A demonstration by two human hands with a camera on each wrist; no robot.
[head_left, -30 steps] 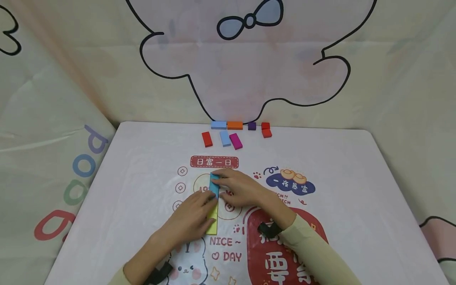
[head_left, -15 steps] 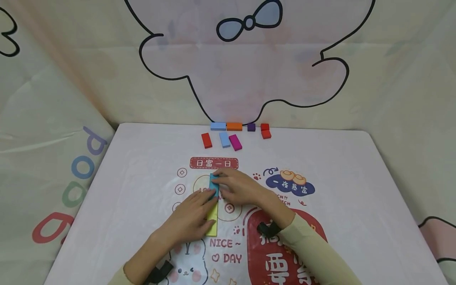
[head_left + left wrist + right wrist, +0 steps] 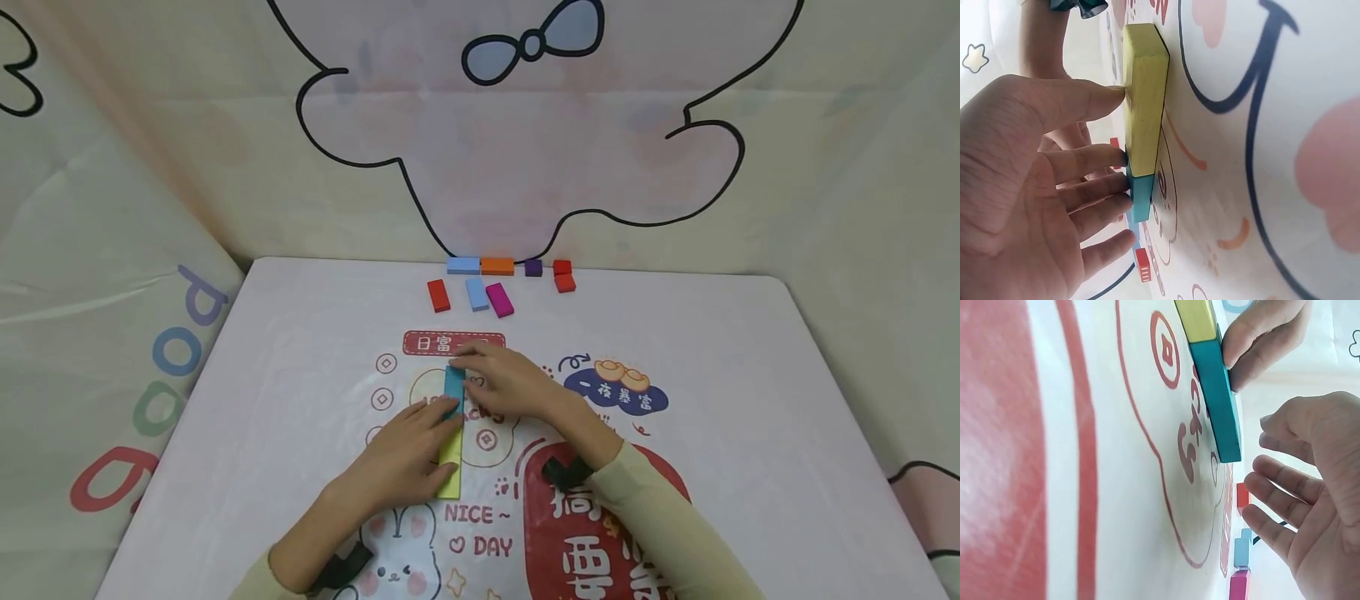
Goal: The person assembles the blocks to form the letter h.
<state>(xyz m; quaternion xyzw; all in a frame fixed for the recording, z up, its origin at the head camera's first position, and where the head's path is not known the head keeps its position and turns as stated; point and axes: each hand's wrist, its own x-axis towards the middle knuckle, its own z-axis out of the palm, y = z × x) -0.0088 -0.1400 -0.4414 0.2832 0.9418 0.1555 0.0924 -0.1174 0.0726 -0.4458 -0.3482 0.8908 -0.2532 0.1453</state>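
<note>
A yellow block (image 3: 452, 454) and a teal block (image 3: 455, 381) lie end to end on the table, forming one straight bar. My left hand (image 3: 405, 454) rests on them with extended fingers. In the left wrist view its thumb (image 3: 1094, 100) touches the yellow block (image 3: 1146, 106), while its fingertips lie near the joint with the teal block (image 3: 1142, 197). My right hand (image 3: 513, 379) is just beyond the teal block's far end. The right wrist view shows a gap between this hand (image 3: 1310, 481) and the teal block (image 3: 1217, 400), with its fingers spread and holding nothing.
Along the far edge lie light blue (image 3: 462, 266), orange (image 3: 497, 267) and purple (image 3: 533, 268) blocks, plus two small red ones (image 3: 565, 283). Slightly nearer are red (image 3: 438, 296), light blue (image 3: 477, 295) and magenta (image 3: 500, 300) blocks. The tabletop (image 3: 750, 417) carries printed pictures.
My right hand has lifted off the teal block and shifted slightly away from it, toward the far side. My left hand and both joined blocks stay almost in place.
</note>
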